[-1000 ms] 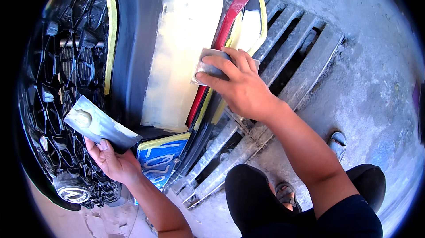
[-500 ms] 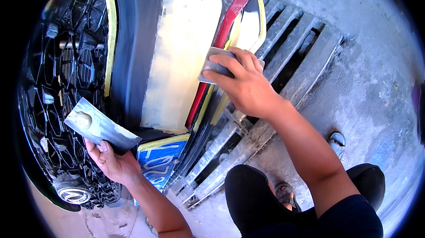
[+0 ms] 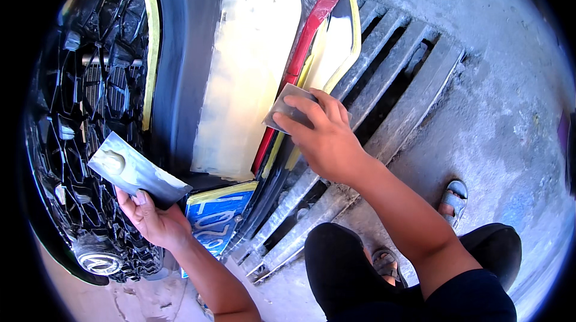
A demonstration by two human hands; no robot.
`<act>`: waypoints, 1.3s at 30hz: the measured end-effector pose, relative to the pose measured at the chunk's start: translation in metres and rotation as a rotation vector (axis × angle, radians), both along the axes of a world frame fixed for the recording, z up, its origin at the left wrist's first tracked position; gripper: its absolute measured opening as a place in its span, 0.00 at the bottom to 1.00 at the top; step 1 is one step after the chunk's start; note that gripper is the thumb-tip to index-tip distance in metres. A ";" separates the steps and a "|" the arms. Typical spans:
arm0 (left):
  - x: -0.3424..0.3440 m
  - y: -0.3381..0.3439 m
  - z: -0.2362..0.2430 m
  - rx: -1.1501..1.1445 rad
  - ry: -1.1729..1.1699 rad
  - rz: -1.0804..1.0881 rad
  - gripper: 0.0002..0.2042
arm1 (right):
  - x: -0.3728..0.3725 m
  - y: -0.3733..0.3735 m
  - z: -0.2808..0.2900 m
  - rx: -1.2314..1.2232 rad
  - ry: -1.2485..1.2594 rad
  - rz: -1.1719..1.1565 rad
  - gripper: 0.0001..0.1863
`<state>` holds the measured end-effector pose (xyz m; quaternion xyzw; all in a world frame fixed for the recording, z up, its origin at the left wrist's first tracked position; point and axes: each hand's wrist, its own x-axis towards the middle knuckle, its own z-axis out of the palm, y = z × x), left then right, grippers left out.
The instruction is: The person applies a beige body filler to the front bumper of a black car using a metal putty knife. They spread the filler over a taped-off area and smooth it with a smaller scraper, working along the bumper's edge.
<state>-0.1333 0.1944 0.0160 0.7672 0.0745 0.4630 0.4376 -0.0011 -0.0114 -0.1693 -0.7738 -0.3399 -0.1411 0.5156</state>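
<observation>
My left hand (image 3: 155,221) grips a flat metal putty plate (image 3: 151,179) from below. A lump of cream filler (image 3: 111,162) sits near the plate's far left corner, with thin smears beside it. In my right hand (image 3: 329,136) is a grey rectangular spreader (image 3: 290,107), fingers on its upper face and thumb behind. The spreader lies over the red trim strip (image 3: 312,25) at the right edge of the bumper. A broad coat of cream filler (image 3: 245,82) covers the dark bumper panel (image 3: 195,34) to its left. More pale filler (image 3: 333,46) shows right of the red strip.
Yellow masking tape (image 3: 150,52) borders the panel. The black grille (image 3: 90,118) is at left, a blue licence plate (image 3: 217,217) below the panel. A slatted floor drain grate (image 3: 384,76) lies right of the car, beside concrete floor (image 3: 498,94). My knees are at the bottom.
My right hand and the spreader have slid down along the red strip, toward me. My left hand and the putty plate have stayed nearly still.
</observation>
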 end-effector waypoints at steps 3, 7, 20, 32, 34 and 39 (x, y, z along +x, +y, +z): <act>0.000 -0.002 0.000 -0.006 0.004 0.015 0.24 | 0.009 -0.008 0.013 0.063 0.037 -0.006 0.29; 0.001 -0.002 0.000 -0.006 0.004 0.006 0.24 | 0.003 0.008 0.012 0.099 0.106 -0.022 0.30; 0.001 -0.001 0.001 -0.037 -0.001 -0.002 0.25 | -0.021 0.020 0.009 0.133 0.153 -0.040 0.30; 0.002 -0.003 0.000 -0.054 -0.009 0.011 0.25 | -0.036 0.025 0.006 0.213 0.203 -0.040 0.29; 0.004 -0.003 0.002 -0.048 -0.007 0.002 0.25 | -0.047 0.037 0.001 0.185 0.195 -0.043 0.30; 0.004 -0.004 0.002 -0.060 -0.011 -0.012 0.26 | -0.070 0.037 -0.012 0.192 0.251 0.007 0.29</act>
